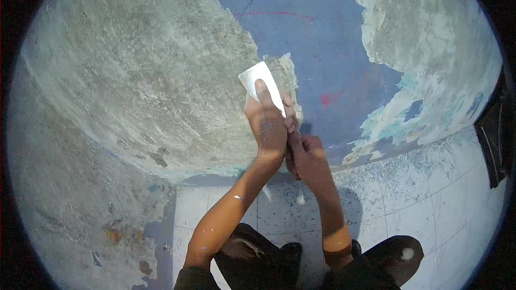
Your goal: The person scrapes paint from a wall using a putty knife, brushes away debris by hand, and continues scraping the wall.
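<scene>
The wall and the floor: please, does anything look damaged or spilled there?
Yes. On the wall, the blue paint looks damaged: it ends in ragged edges beside rough grey patches. Below, small flakes litter the pale floor tiles, so they look dirty. Specks also dot the left hand, which holds a flat metal blade.

- Left sleeve [194, 279] and right sleeve [363, 275]: short, very dark, plain cloth.
- Left hand [266, 124] and right hand [312, 162]: both bare.
- Left forearm [228, 212]: bare, dotted with small pale flecks; more speckles dust the back of that hand.
- Right forearm [333, 212]: bare, slim.
- Legwear [395, 266]: dark, with greyish smudges on the left knee and a round pale patch on the right.
</scene>
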Demonstrator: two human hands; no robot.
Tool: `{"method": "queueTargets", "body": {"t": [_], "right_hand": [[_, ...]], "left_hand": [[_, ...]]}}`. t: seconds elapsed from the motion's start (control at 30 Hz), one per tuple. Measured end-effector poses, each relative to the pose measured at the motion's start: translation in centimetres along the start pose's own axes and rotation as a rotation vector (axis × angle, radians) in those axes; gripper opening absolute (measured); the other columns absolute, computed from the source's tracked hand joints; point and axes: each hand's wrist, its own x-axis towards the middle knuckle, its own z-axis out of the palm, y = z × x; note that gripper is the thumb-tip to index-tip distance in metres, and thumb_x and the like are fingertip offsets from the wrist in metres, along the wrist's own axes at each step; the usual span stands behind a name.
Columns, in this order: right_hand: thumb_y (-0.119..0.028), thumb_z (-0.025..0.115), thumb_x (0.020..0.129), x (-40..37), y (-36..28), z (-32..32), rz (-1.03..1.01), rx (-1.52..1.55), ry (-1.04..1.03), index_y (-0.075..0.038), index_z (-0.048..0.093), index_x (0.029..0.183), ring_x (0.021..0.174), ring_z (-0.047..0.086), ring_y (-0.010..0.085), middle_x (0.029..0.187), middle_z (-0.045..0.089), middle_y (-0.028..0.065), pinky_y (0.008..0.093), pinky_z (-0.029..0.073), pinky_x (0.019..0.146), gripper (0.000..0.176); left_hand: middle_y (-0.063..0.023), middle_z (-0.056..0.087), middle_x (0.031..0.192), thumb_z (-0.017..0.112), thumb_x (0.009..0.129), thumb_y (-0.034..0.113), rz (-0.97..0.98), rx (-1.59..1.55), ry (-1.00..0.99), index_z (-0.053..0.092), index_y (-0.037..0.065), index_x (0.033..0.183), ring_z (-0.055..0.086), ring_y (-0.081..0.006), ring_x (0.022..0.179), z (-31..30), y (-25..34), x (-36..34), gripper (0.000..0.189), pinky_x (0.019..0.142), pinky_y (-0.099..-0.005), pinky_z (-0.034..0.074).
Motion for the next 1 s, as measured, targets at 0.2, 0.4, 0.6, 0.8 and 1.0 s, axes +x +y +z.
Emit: {"method": "queueTargets", "body": {"t": [0.2, 0.4, 0.6, 0.8, 1.0], "right_hand": [[-0.045, 0.042, 0.102, 0.8, -1.6, -0.2, 0.131, 0.147, -0.046, -0.007, 0.048, 0.064, 0.041, 0.034, 0.0059, 0.051, 0.042, -0.0020, 0.0257, 0.024, 0.037, 0.053], [-0.046, 0.045, 0.100, 0.8, -0.5, -0.3, 0.324, 0.401, -0.067, -0.007, 0.047, 0.064, 0.039, 0.032, 0.0065, 0.051, 0.041, -0.0021, 0.0251, 0.022, 0.037, 0.053], [-0.049, 0.047, 0.099, 0.7, -2.2, -1.3, 0.388, 0.349, -0.091, -0.009, 0.046, 0.061, 0.038, 0.031, 0.0074, 0.048, 0.037, -0.0022, 0.0259, 0.021, 0.036, 0.055], [-0.046, 0.045, 0.100, 0.5, -0.6, -1.7, 0.178, 0.261, -0.094, -0.008, 0.046, 0.060, 0.037, 0.032, 0.0056, 0.047, 0.038, -0.0032, 0.0248, 0.021, 0.035, 0.055], [-0.042, 0.044, 0.102, 0.1, 0.3, -0.7, 0.192, 0.239, -0.112, -0.006, 0.052, 0.061, 0.043, 0.041, 0.0071, 0.050, 0.044, -0.0019, 0.0261, 0.032, 0.040, 0.055]], "left_hand": [[-0.0004, 0.041, 0.049, 0.034, 0.101, 0.052, 0.087, 0.018, 0.035, 0.045, 0.003, 0.072, 0.041, -0.0085, 0.035, 0.7, 0.4, 0.5, 0.058, 0.032, -0.0228, 0.032], [-0.0011, 0.043, 0.049, 0.031, 0.102, 0.048, 0.039, 0.105, 0.008, 0.049, 0.002, 0.071, 0.045, -0.0119, 0.039, -0.2, -0.8, 0.1, 0.059, 0.037, -0.0266, 0.039], [-0.0042, 0.055, 0.061, 0.030, 0.104, 0.042, 0.463, 0.473, -0.104, 0.055, -0.001, 0.076, 0.054, -0.0122, 0.054, -5.1, -1.5, 1.7, 0.057, 0.050, -0.0278, 0.044], [-0.0048, 0.060, 0.072, 0.039, 0.102, 0.044, 0.487, 0.625, -0.086, 0.061, -0.003, 0.094, 0.056, -0.0095, 0.070, -6.0, -1.3, 2.3, 0.052, 0.064, -0.0240, 0.044], [-0.0030, 0.058, 0.072, 0.033, 0.101, 0.051, 0.159, 0.437, 0.020, 0.064, -0.003, 0.093, 0.054, -0.0111, 0.063, -2.9, -2.2, 0.0, 0.062, 0.058, -0.0260, 0.045]]}}
